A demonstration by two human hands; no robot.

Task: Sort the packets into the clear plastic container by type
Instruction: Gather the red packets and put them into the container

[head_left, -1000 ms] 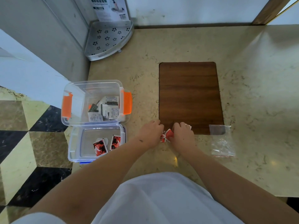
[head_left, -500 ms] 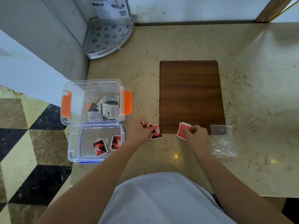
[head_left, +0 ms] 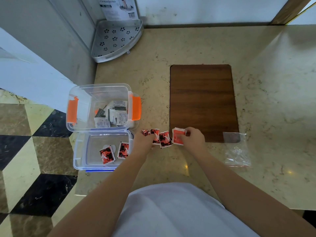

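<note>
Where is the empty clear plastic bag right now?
In the head view the clear plastic bag lies flat on the marble counter on the person's right, its top edge overlapping the near right corner of the wooden board, apart from the right hand.

Red packets (head_left: 165,139) lie fanned beside the open clear container (head_left: 100,106).

Beige marble bench (head_left: 188,48), glossy, with small light glints near its front edge. Grey wall panels (head_left: 42,31) at far left, white wall (head_left: 205,9) along the back. Checkered floor (head_left: 25,159) of black, cream and brown stone tiles below left. Wooden door frame (head_left: 289,9) at far right corner.
</note>
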